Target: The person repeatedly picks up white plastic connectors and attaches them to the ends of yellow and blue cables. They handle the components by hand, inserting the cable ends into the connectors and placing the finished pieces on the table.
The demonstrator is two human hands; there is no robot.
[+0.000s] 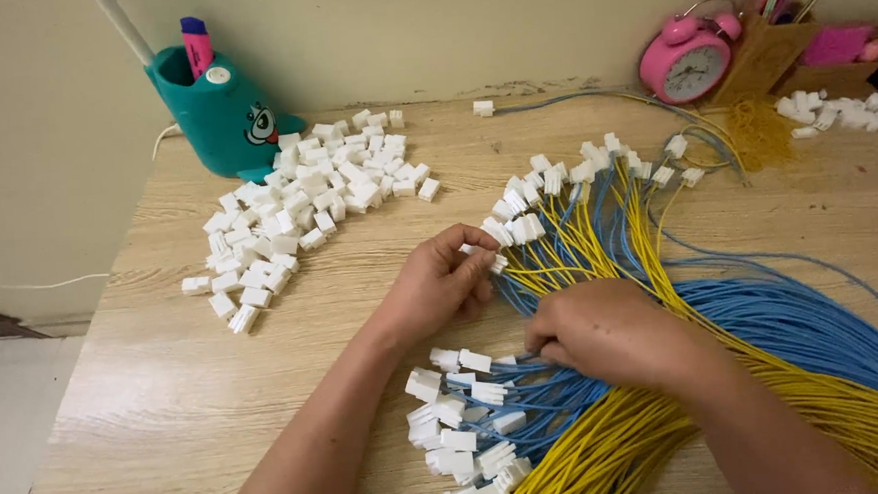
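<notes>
A: What is the left hand (pixel 441 277) doing?

B: Its fingertips are pinched narrow on a small white plastic connector (pixel 498 263), blocky and square-edged, at the end of thin wires. It sits near the middle of the tabletop (pixel 166 392), which is pale wood grain with a matte look.

A: And the right hand (pixel 604 334)?

B: It lies knuckles up on the wire bundle (pixel 764 330), fingers curled under. Whether it grips any strands I cannot tell; the fingertips are hidden.

A: Describe the wires.

B: Slim, smooth, round cords in blue and yellow, sweeping in from the near right and fanning out toward the far middle. Many end in white connectors: one fanned row (pixel 575 175) beyond the hands, another cluster (pixel 463 426) near the front edge, just left of the right hand.

A: Anything loose?

B: A heap of white plastic housings (pixel 297 209) spreads at the far left, well apart from the hands. Behind it stands a teal, glossy pen holder (pixel 217 113) with a cartoon eye. At the far right sits a round pink alarm clock (pixel 688 62).
</notes>
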